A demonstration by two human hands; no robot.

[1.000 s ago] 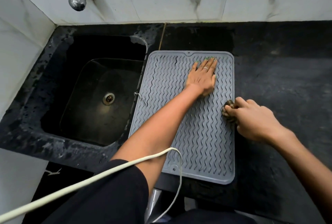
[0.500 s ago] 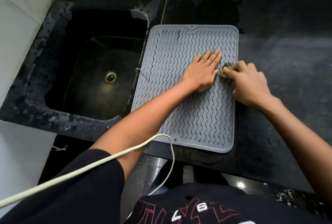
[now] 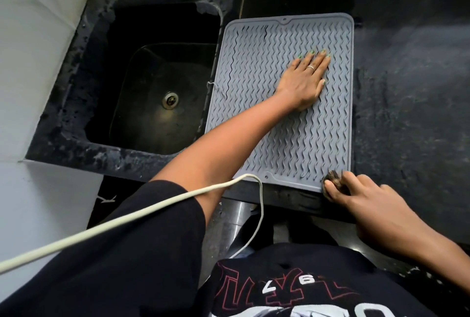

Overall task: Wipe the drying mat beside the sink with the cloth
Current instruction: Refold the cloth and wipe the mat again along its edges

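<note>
A grey ribbed drying mat [image 3: 254,75] lies on the black counter just right of the sink [image 3: 162,93]. My left hand [image 3: 305,80] rests flat on the mat's upper right part, fingers straight and together, a ring on one finger. My right hand [image 3: 356,197] grips a small dark bunched cloth [image 3: 333,178] at the mat's near right corner, where the cloth touches the mat's edge. Most of the cloth is hidden under my fingers.
The black stone counter [image 3: 412,88] stretches to the right of the mat. White tiled walls stand at the left and back. A white cable [image 3: 127,217] hangs across my left arm in front of the counter's front edge.
My right hand has drawn the cloth from beside my left hand down the mat's right side to its near corner. My left hand has stayed pressed on the mat. The camera tilted down.
</note>
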